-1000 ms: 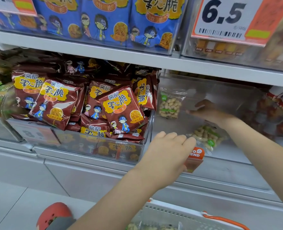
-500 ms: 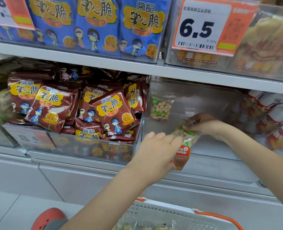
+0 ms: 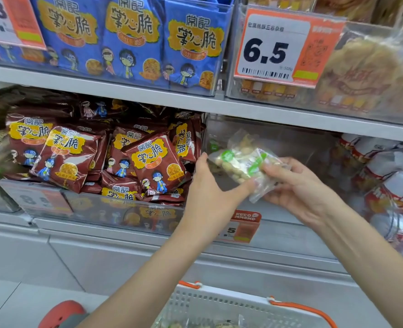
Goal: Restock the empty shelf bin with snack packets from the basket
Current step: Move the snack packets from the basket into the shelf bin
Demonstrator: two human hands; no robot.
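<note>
Both hands have come up from the bin's front edge, lifting the snack packet (image 3: 239, 165) before the clear shelf bin (image 3: 302, 143). The right grip (image 3: 300, 190) pinches its blurred right end. The left grip (image 3: 207, 188) is spread, thumb touching its lower edge. Behind it a second packet (image 3: 242, 138) is mostly hidden. Below the left grip, the wrist covers part of the price tag (image 3: 247, 223), and the basket (image 3: 219, 304) is cut off by the frame.

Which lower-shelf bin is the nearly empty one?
The clear bin between the maroon packets and white packets; those bins are full, this one holds almost nothing.
</note>
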